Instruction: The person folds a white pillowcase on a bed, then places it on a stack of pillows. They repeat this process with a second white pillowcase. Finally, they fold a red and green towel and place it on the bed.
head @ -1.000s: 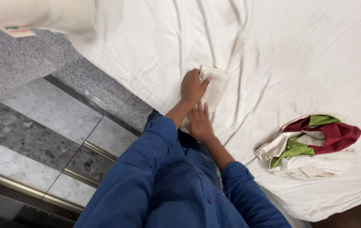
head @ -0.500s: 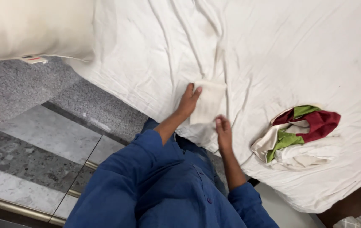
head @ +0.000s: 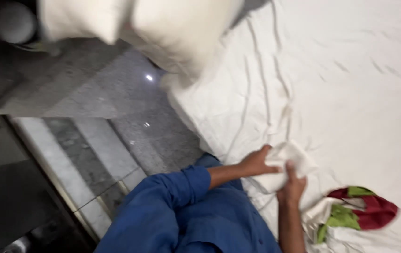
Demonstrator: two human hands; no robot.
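On the white bed sheet (head: pixel 350 84), the left hand (head: pixel 256 162) and right hand (head: pixel 293 186) both grip a folded white cloth (head: pixel 285 164); a red-green cloth (head: pixel 357 213) lies just beside; a pillow (head: pixel 163 28) sits well apart.

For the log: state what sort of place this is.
Most likely a bedroom, perhaps a hotel room: a bed with a rumpled white sheet, a white pillow at its edge, and a polished stone floor beside it.
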